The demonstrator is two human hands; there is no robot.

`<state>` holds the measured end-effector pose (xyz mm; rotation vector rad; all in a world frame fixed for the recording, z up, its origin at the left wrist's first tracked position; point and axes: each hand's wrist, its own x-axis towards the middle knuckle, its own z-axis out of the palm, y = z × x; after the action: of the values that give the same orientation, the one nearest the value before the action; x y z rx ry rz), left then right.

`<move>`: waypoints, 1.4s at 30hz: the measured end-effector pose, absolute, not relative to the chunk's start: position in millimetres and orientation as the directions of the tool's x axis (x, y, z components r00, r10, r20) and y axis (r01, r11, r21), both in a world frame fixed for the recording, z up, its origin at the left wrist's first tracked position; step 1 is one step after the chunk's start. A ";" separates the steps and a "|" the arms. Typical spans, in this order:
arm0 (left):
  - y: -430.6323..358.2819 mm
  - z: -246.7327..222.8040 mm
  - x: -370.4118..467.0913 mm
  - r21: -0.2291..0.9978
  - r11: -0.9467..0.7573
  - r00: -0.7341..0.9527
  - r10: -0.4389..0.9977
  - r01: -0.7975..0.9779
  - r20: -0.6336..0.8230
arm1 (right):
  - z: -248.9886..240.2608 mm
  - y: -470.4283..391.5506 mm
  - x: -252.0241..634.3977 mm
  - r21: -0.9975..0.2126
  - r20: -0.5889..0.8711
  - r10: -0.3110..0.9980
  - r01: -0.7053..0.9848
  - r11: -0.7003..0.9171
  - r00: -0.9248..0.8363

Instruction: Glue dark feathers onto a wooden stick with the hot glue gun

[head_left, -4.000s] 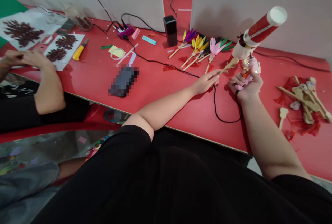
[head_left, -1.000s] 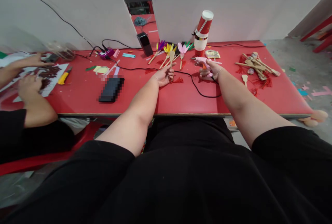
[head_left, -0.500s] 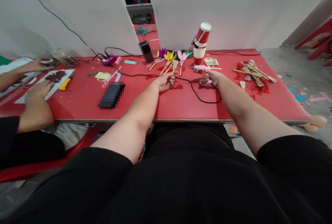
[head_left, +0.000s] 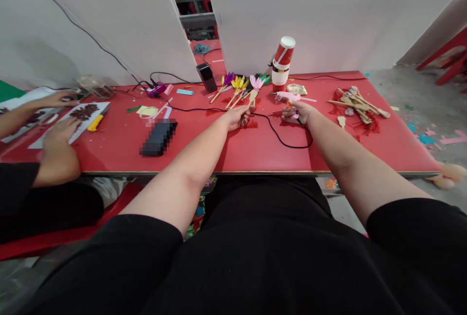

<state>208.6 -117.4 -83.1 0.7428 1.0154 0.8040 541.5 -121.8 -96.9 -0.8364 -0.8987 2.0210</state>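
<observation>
My left hand (head_left: pixel 239 117) is closed around the handle of a small, flat wooden stick (head_left: pixel 252 98) with a widened head, which points up and away from me. A red tassel (head_left: pixel 251 124) shows beside that hand. To the right, my right hand (head_left: pixel 301 111) grips a pink glue gun (head_left: pixel 287 96), its nozzle facing left. Just beyond my left hand lie several wooden sticks topped with coloured petals, among them a yellow flower (head_left: pixel 239 84), a pink flower (head_left: pixel 257 82) and a purple one (head_left: pixel 228 78).
A red and white cup (head_left: pixel 283 57) stands by the partition. Right of my hands is a pile of wooden sticks (head_left: pixel 359 106) with red tassels. A black cable (head_left: pixel 279 136) loops across the table. Leftward are a dark phone-like object (head_left: pixel 159 138), a yellow cutter (head_left: pixel 95 122) and another person's hands (head_left: pixel 60 130).
My left hand has shifted slightly right with the wooden stick, whose head now overlaps the pink flower's stem. My right hand stays nearly in place with the glue gun. The view has tilted slightly.
</observation>
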 end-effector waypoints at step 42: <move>-137.6 -89.3 250.3 0.658 0.597 0.525 0.780 -0.458 -0.342 | -106.9 -160.6 483.6 -0.928 -0.149 0.969 -0.312 -0.206 -0.195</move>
<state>250.3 -137.6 -89.3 0.5369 0.6711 0.7842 483.6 -160.6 -106.9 -0.9942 -0.9789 1.6070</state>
